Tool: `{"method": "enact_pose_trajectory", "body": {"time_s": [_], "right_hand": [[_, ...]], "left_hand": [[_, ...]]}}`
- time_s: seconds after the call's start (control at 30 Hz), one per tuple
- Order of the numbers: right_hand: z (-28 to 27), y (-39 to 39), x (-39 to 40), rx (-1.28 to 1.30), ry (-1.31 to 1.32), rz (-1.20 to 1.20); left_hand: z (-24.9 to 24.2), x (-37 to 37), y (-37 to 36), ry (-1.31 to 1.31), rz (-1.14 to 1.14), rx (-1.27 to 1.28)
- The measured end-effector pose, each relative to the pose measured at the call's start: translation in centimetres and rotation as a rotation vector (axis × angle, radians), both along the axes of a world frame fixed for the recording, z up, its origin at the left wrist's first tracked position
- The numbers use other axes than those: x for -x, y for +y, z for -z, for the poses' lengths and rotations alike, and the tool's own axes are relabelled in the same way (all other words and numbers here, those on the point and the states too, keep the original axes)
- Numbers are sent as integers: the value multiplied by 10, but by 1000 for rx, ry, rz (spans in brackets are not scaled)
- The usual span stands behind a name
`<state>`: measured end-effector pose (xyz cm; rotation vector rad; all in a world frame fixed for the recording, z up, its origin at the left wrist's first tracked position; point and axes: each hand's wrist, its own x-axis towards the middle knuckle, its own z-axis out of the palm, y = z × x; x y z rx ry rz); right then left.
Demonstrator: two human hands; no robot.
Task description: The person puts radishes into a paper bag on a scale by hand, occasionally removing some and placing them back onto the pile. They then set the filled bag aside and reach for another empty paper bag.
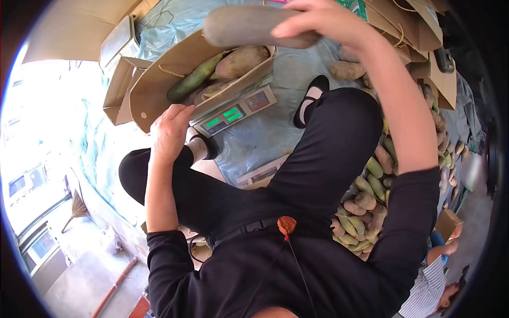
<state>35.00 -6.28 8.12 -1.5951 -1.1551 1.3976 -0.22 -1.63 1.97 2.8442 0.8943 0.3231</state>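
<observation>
A long brownish radish-like root [238,26] is gripped near its right end by my right hand [328,24], up at the top of the view and slightly blurred. My left hand [170,132] rests on the near edge of an open cardboard box [146,100], its fingers bent over the flap. Inside the box lie a green root [196,78] and some brownish roots [241,62]. The box stands on a digital scale [256,100] with green lit numbers. The held root is above and to the right of the box.
Many green and brown roots [376,185] are heaped on the right. More cardboard boxes [445,85] stand at upper right. A second scale [111,45] is at upper left, a broom [78,206] at lower left. Another person in a striped shirt [427,286] is at lower right.
</observation>
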Motion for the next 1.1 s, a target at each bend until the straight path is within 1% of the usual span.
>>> {"method": "enact_pose_trajectory", "body": {"time_s": [0.03,0.1,0.17,0.2,0.23,0.27,0.3,0.33,0.37,0.4,0.47,0.53,0.57,0.6,0.63,0.67,0.7,0.73,0.77,0.8,0.83,0.87,0.9,0.93,1.0,1.03,1.07,1.1], "right_hand": [[10,17,12,-18,-48,-63],[6,44,38,-54,-419,-348],[45,64,73,-16,-324,-266],[59,76,89,-56,-401,-277],[53,76,104,-53,-508,-331],[53,78,117,-50,-526,-383],[66,86,134,-48,-582,-419],[82,91,148,6,-531,-377],[89,92,158,-8,-578,-465],[116,105,175,-27,-675,-517],[108,99,183,0,-666,-298],[73,75,154,-199,-547,-339],[78,92,151,-267,-545,-420],[69,98,140,-338,-543,-503],[68,99,123,-377,-555,-475],[50,88,99,-416,-565,-451],[32,67,70,-488,-627,-352],[7,33,40,-504,-672,-290],[28,28,13,-605,-615,-93],[22,-8,-13,-514,-481,43],[36,-32,-35,-500,-396,239],[64,-44,-61,-477,-203,315],[42,-105,-69,-385,-252,514],[73,-132,-91,-336,-400,539],[134,-185,-109,-187,-693,544],[169,-218,-105,-98,-581,730],[205,-249,-100,-15,-455,829],[241,-279,-97,141,-490,823]], "left_hand": [[-1,2,0,-3,0,6],[-1,1,2,12,-3,18],[-3,-1,2,7,-20,44],[-2,-1,3,10,-46,61],[1,1,5,1,-40,74],[-1,-2,3,12,-67,85],[-3,-2,2,26,-74,141],[-3,-2,2,43,-93,169],[-1,-2,3,22,-86,194],[0,-2,4,30,-56,161],[4,-3,5,46,-65,144],[7,-2,7,48,-41,145],[7,-2,7,45,-22,149],[6,-2,6,46,-11,126],[7,-3,6,47,-2,105],[8,-3,6,45,8,112],[8,-3,6,59,2,77],[8,-2,7,78,-2,41],[9,-2,7,68,1,31],[10,-1,7,75,9,37],[10,-1,9,53,10,33],[12,-1,11,29,10,30],[13,-1,11,46,7,9],[12,-3,10,49,13,12],[10,-6,8,24,-3,23],[11,-6,9,11,18,8],[13,-6,11,11,28,11],[16,-5,13,3,35,-11]]}}
